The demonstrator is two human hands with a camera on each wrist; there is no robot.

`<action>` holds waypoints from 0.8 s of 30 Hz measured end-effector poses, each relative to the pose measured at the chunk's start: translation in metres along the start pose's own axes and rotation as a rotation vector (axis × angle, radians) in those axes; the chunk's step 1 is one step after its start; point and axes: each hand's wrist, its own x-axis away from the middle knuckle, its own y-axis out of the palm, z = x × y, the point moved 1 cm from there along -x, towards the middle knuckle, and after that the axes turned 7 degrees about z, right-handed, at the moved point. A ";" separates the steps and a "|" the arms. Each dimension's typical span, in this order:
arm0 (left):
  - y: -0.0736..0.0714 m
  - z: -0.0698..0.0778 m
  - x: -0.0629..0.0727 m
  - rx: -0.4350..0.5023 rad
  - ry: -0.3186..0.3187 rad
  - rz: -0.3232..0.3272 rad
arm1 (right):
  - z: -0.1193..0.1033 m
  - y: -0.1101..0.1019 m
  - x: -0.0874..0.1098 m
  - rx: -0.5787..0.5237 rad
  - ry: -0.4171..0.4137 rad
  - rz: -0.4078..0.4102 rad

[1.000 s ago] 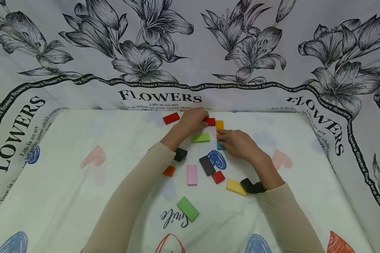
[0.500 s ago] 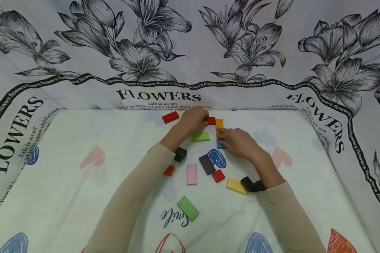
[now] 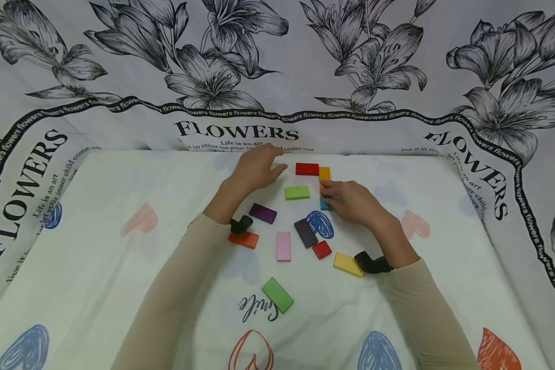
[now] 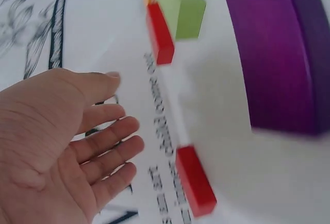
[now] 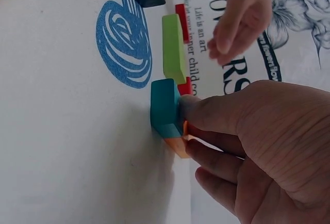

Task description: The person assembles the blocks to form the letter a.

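Note:
My left hand hovers at the far left of the blocks, fingers loosely extended and holding nothing. In the left wrist view a lone red block lies near its fingertips; the hand hides it in the head view. Another red block lies to the right, its end meeting an orange block. A blue block stands in line with the orange one, on its near side. My right hand pinches the orange block between thumb and fingers, the thumb lying beside the blue block.
A lime green block lies inside the corner of the row. Nearer are purple, orange-red, pink, black, small red, yellow and green blocks on the printed cloth.
My left hand has let go of the red block beside the orange one and moved left over the other red block. The purple block is now uncovered. My right hand stays in place.

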 end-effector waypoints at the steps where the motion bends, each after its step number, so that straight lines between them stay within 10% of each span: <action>1: -0.002 -0.004 0.003 0.001 -0.011 0.001 | 0.001 -0.001 0.000 -0.006 0.000 0.001; 10: -0.028 -0.027 0.025 0.077 -0.138 0.017 | 0.005 0.001 0.000 -0.054 -0.028 0.021; 24: -0.017 -0.059 0.028 0.065 -0.203 0.010 | 0.003 -0.001 0.000 -0.050 -0.008 0.015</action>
